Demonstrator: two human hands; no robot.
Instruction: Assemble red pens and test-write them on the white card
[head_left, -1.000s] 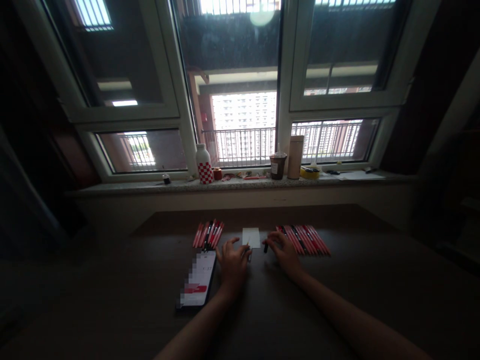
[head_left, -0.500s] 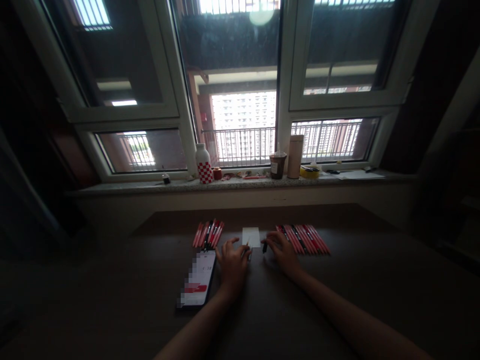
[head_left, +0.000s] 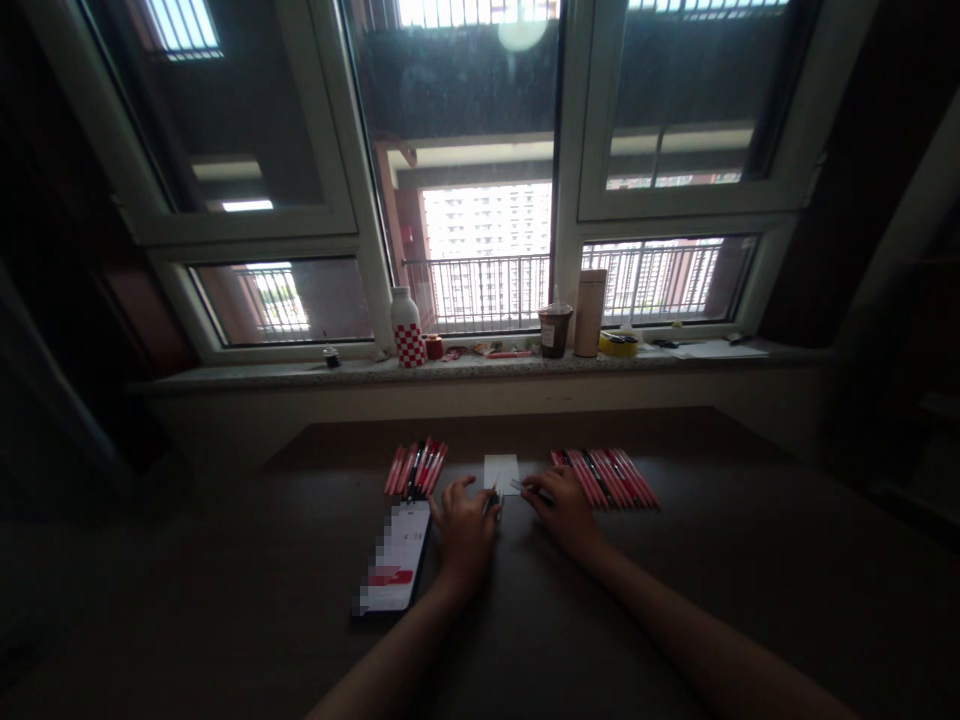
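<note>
My left hand (head_left: 466,525) is closed, thumb and fingers pinching a slim pen (head_left: 496,486) whose pointed tip rises over the white paper. Opposite it, my right hand (head_left: 562,505) is closed on a small slim piece (head_left: 517,485), perhaps a pen cap, its pale end pointing left; dim light hides its exact kind. A gap separates the two held things. Between and beyond the hands lies the small white paper (head_left: 501,468). A row of red and black pens (head_left: 622,480) lies right behind my right hand, and a smaller group of pens (head_left: 411,468) lies to the left.
A phone (head_left: 397,560) with a lit screen lies beside my left hand. Along the windowsill (head_left: 480,368) stand a checkered bottle (head_left: 409,328), a drink cup (head_left: 555,330), a tall tumbler (head_left: 589,312) and a yellow item (head_left: 619,345).
My right hand has turned the small piece: earlier it stood dark and upright, now its pale end points left toward the pen. My left hand stays in place.
</note>
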